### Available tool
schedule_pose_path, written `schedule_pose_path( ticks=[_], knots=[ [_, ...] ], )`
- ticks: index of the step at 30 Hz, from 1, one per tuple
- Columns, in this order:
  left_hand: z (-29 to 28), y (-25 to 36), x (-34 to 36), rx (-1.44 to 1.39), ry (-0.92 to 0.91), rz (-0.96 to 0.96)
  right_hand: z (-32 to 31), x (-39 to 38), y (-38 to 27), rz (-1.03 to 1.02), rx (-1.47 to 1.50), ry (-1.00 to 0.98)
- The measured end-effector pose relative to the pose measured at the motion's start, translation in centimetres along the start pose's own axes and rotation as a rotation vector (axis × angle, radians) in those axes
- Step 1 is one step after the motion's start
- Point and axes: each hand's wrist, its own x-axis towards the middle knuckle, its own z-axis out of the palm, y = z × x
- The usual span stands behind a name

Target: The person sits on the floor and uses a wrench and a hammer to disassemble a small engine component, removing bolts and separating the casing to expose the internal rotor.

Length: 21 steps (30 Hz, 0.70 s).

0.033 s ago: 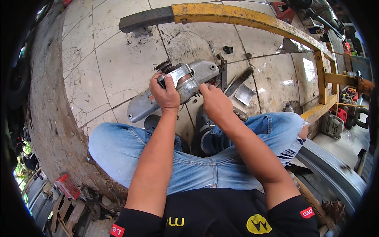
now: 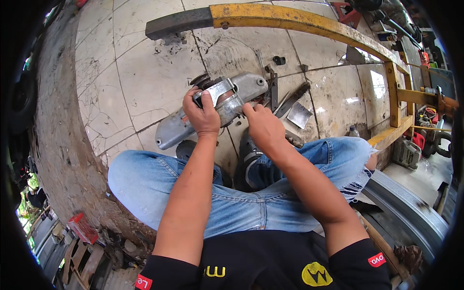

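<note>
Metal pt (image 2: 249,85) semi-matt, smooth; flr tiles (image 2: 333,89) glossy, w/ grime.

Soft, fairly bright light is filling the scene; white glare is pooling on the right-hand floor tiles (image 2: 378,83); the grey metal part (image 2: 248,84) is catching gentle highlights; the fisheye is bowing the yellow frame (image 2: 299,21); the rim is blurring into black.

- The assembly (image 2: 227,101) is set on the floor (image 2: 154,72), its ends pointed toward two and eight o'clock.
- The left hand (image 2: 200,113) is placed at its eight o'clock side, the right hand (image 2: 264,126) at four.
- Near three o'clock, a bar (image 2: 274,92), then a plate (image 2: 299,116), are found.
- From eleven to three, it is bounded by a frame (image 2: 280,17).
- Beyond, a container (image 2: 407,153) is placed near four.
</note>
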Motion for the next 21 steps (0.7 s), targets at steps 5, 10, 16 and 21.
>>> schedule_pose_path(
  ticks=[5,10,16,21],
  knots=[
    [0.4,0.3,0.4,-0.029,0.005,0.004,-0.1,1.0,-0.7,-0.02,-0.051,0.003],
    [0.4,0.7,0.2,0.021,0.006,0.012,0.9,0.8,-0.3,-0.031,-0.037,0.053],
    [0.5,1.2,0.2,0.028,0.013,0.0,0.7,1.7,-0.1,-0.039,0.004,0.046],
    [0.3,1.0,0.6,0.047,0.005,0.041,0.9,1.6,0.3,-0.05,0.019,0.059]
  ],
)
